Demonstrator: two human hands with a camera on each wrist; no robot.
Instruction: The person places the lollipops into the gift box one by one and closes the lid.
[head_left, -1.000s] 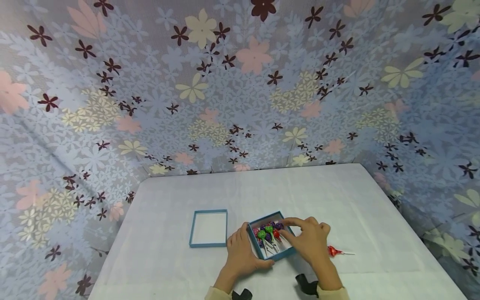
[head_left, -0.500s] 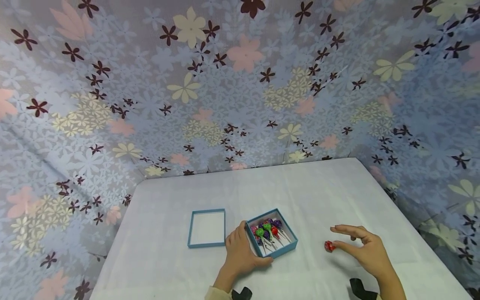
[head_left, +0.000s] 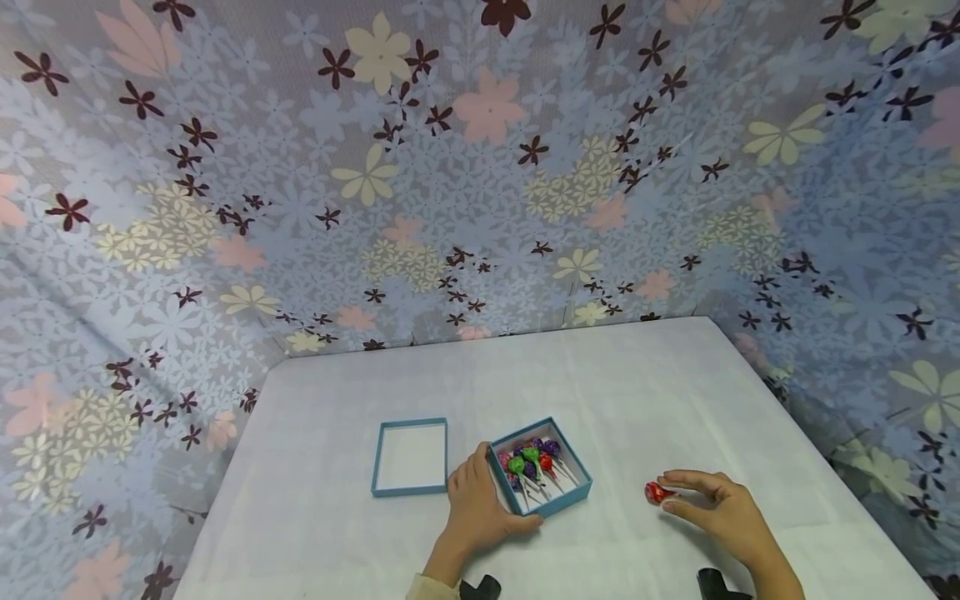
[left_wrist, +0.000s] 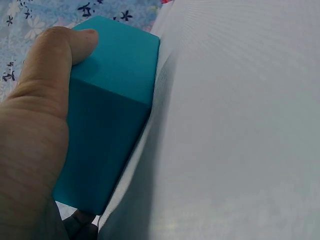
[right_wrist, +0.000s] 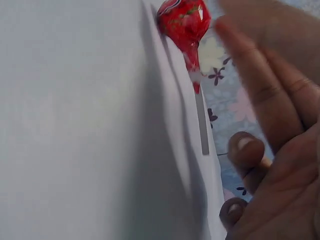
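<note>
My left hand (head_left: 476, 502) grips the near left corner of a blue box (head_left: 564, 500), thumb on the near side and fingers along the left side. The thumb presses the blue wall (left_wrist: 117, 65) in the left wrist view. Inside the box lie several wrapped lollipops (head_left: 531, 458), purple, green, red and pink, their white sticks toward the near side. To the right of the box, a red lollipop (head_left: 656, 493) lies on the white cloth. My right hand (head_left: 723, 510) is over its stick, thumb and fingers spread. The right wrist view shows the fingers apart from the lollipop (right_wrist: 186, 25).
A shallow box lid (head_left: 411, 457), white inside with a blue rim, lies left of my left hand. White cloth (head_left: 360, 383) covers the table. Flowered fabric (head_left: 480, 208) hangs behind and at both sides.
My right hand has left the box, moved right to the red lollipop and lowered over it. My left hand has stayed on the box. The head view has shifted slightly.
</note>
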